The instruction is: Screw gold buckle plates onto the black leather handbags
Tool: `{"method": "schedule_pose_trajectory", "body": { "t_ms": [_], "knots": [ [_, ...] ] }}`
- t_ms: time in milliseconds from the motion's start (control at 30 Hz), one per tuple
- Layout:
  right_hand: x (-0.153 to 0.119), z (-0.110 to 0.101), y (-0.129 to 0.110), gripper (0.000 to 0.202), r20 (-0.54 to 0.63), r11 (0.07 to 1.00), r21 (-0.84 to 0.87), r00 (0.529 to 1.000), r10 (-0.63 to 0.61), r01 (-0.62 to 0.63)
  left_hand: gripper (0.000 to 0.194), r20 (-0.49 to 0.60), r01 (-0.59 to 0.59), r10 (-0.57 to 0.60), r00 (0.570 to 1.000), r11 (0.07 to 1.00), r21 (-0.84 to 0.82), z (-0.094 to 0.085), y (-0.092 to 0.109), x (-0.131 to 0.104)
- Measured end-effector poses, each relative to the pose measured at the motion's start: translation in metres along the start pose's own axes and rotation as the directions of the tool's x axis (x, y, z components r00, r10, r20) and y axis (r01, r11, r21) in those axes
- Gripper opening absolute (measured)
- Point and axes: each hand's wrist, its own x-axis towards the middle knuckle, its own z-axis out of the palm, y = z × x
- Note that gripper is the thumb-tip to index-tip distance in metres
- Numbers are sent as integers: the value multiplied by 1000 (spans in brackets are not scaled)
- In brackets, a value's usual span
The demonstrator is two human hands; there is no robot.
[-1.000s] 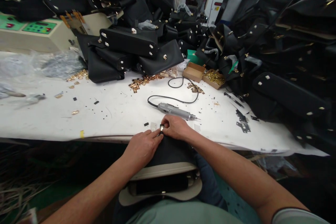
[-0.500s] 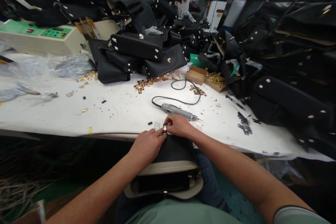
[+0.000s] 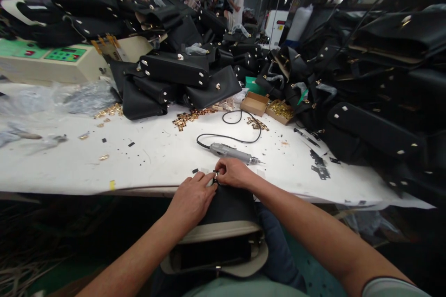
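Observation:
A black handbag (image 3: pixel 228 206) with a cream-lined mouth rests on my lap, its flap reaching up to the table edge. On the far end of that flap sits a small metal clasp (image 3: pixel 215 175), partly covered by my fingers. My left hand (image 3: pixel 191 197) is closed on the flap, its fingertips against the left side of the clasp. From the other side, my right hand (image 3: pixel 232 172) pinches at the clasp with thumb and forefinger. Just beyond the hands lies a grey electric screwdriver (image 3: pixel 232 152), its bit pointing right.
The screwdriver's black cord (image 3: pixel 240 140) loops across the white table (image 3: pixel 167 162). Gold fittings (image 3: pixel 184 119) are heaped farther back, beside a cardboard box (image 3: pixel 281 111) of small gold parts. Black bags (image 3: pixel 174 69) pile up behind and at the right. A person (image 3: pixel 238 7) stands far off.
The view has shifted slightly, so the table appears lower and farther left. My right fingers have moved over the clasp, covering more of it; my left hand stays on the flap.

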Motion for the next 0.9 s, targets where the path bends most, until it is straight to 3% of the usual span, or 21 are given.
{"method": "schedule_pose_trajectory", "body": {
  "t_ms": [333, 467, 633, 733, 833, 900],
  "knots": [
    [-2, -7, 0, 22, 35, 999, 36, 999, -31, 30, 21, 2, -6, 6, 1000, 999, -44, 9, 3, -2],
    [3, -11, 0, 18, 53, 994, 104, 998, 17, -22, 22, -29, 12, -14, 999, 997, -81, 9, 4, -3],
    [13, -1, 0, 9, -80, 998, -28, 995, 55, -58, 21, -17, 40, -42, 999, 994, -103, 8, 6, -4],
    [13, 7, 3, 19, -138, 994, 41, 985, 105, -100, 21, 2, 57, -58, 998, 993, -104, 6, 8, -3],
    [5, 11, 7, 26, -184, 990, 134, 980, 75, -50, 21, -8, 62, -63, 998, 993, -100, 4, 9, -3],
    [0, 11, 11, 24, -210, 994, 104, 978, 2, 21, 21, -30, 50, -53, 998, 994, -94, 6, 9, -4]
  ]
}}
